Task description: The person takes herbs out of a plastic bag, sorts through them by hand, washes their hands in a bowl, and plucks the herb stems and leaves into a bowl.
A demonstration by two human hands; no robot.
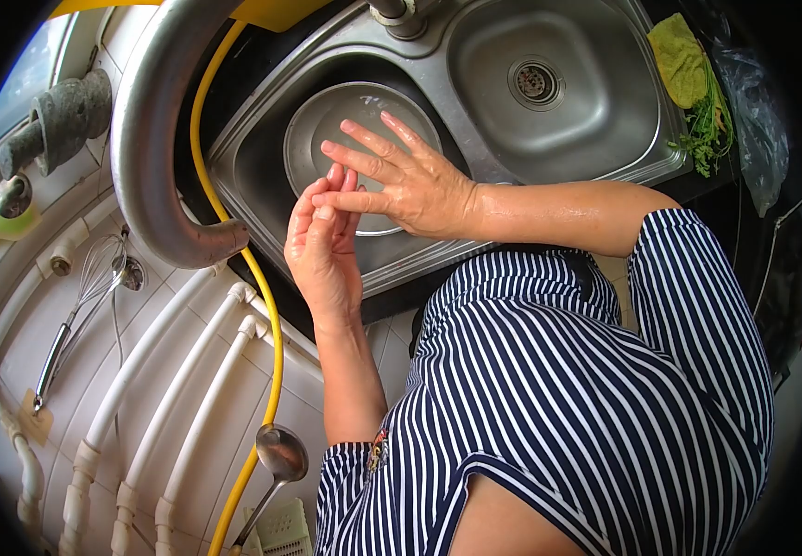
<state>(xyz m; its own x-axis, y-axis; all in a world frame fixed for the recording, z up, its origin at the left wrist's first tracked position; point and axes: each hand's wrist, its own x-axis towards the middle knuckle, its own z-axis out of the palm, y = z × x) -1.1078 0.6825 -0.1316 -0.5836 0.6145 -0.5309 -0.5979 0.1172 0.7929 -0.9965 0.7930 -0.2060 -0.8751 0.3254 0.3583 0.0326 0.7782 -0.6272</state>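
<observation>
My right hand point(419, 190) is wet, its back toward the camera and its fingers spread over the left sink basin point(252, 190). Palm up, my left hand point(327, 255) grips the tip of the right hand's lowest visible digit between its thumb and fingers. Whether that digit is the thumb or the index finger I cannot tell. Beneath the hands, a round metal bowl point(313, 130) sits in the basin, partly hidden by them.
Right sink basin point(503, 83) with a drain strainer. At right, a yellow-green cloth point(679, 60), leafy greens point(705, 130) and a plastic bag point(760, 139). At left, a thick metal pipe point(146, 120), yellow hose point(276, 352), white pipes point(151, 366), whisk point(95, 278) and ladle point(282, 452).
</observation>
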